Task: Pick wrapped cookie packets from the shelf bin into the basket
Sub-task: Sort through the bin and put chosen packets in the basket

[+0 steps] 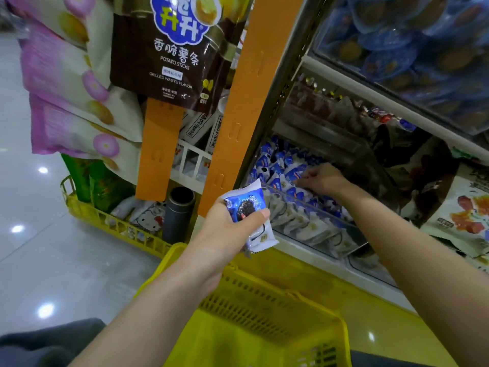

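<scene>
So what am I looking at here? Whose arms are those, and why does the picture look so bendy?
Those arms belong to a person, not a machine. The person wears a small camera on the head, looking down, so you see what they see. Its wide lens bends the edges.

They are in a shop. The left hand holds wrapped cookie packets, blue and white; I cannot count how many. The right hand reaches into a clear shelf bin full of the same packets and rests on the pile. I cannot tell if it has grabbed one yet.

Below the arms is a yellow basket, where the packets should go. None shows in the part I can see. At the top left hangs a brown bag of potato sticks.
</scene>
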`<state>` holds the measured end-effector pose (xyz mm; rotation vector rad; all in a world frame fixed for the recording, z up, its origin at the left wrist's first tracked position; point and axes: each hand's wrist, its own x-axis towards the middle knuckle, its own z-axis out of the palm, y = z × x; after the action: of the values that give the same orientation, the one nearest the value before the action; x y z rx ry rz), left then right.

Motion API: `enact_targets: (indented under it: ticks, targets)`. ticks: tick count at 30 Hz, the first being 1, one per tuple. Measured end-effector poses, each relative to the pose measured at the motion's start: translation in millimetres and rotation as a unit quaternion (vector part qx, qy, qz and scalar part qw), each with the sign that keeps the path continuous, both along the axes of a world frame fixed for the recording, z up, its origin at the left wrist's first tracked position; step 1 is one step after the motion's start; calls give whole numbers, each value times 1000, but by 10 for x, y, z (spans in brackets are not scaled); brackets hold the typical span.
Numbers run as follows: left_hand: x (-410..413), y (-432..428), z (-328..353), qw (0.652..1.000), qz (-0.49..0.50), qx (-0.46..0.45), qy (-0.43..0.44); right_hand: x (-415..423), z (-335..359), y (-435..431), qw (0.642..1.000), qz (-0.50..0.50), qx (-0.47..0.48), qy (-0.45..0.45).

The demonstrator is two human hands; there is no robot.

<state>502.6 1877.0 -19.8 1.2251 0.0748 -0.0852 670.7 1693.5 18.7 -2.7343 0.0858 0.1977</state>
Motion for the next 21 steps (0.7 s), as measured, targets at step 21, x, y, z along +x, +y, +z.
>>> enact_targets:
  ticks: [21]
  targets:
    - [-22,-190,-232,995,-49,73,50,-1282,-189,134,937,144,257,-190]
